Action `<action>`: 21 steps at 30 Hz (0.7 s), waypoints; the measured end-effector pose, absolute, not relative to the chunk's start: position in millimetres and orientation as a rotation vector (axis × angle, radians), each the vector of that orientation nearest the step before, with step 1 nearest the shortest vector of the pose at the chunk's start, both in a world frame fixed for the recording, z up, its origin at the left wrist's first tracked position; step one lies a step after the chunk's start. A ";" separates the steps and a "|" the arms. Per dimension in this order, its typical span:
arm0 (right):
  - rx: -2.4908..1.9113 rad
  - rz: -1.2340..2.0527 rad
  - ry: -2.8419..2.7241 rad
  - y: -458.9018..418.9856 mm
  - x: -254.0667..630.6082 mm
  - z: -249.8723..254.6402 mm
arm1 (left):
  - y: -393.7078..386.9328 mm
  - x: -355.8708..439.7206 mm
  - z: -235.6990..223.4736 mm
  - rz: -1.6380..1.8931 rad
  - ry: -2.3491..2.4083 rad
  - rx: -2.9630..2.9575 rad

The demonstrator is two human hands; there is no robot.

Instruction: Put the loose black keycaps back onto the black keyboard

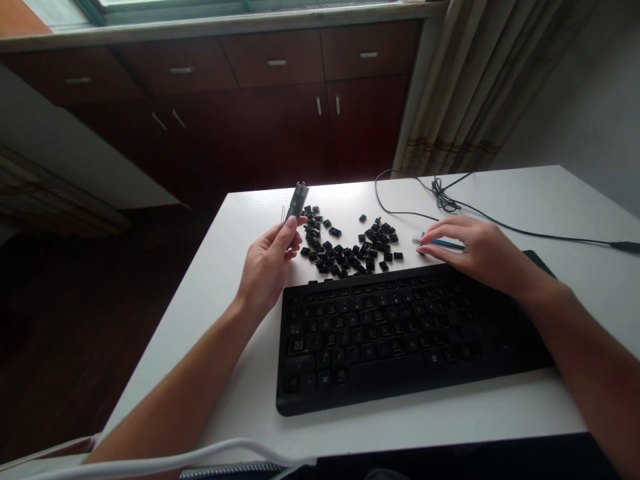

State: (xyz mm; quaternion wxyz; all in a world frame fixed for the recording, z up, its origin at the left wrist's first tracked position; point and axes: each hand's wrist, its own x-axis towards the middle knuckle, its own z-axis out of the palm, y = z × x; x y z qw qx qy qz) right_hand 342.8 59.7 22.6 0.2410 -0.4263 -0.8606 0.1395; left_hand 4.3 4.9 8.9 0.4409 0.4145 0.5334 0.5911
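Observation:
A black keyboard (400,333) with its keycaps removed lies on the white table (500,413). Behind it sits a scatter of several loose black keycaps (345,247). My left hand (267,267) is closed round a long dark bar-shaped piece (297,202) with a thin wire on it, held upright left of the keycaps. My right hand (475,253) rests palm down behind the keyboard's right part, fingers pressed on a blue and white pen-like tool (440,243) lying on the table.
The keyboard's black cable (450,200) loops across the back of the table and runs off right. Dark wooden cabinets (280,107) stand beyond, a curtain (475,80) hangs at the right. A white cord (190,457) crosses the near edge.

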 end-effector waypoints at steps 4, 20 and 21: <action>-1.220 0.345 -2.280 56.9 339.4 20.1 | 5.0 2.8 7.7 1.508 1.313 0.995; -1.045 0.270 -2.468 63.4 299.9 30.8 | 11.0 -12.2 12.8 1.661 1.108 0.742; -1.069 0.337 -2.462 65.9 294.0 32.4 | 12.8 -15.7 11.5 1.677 1.105 0.727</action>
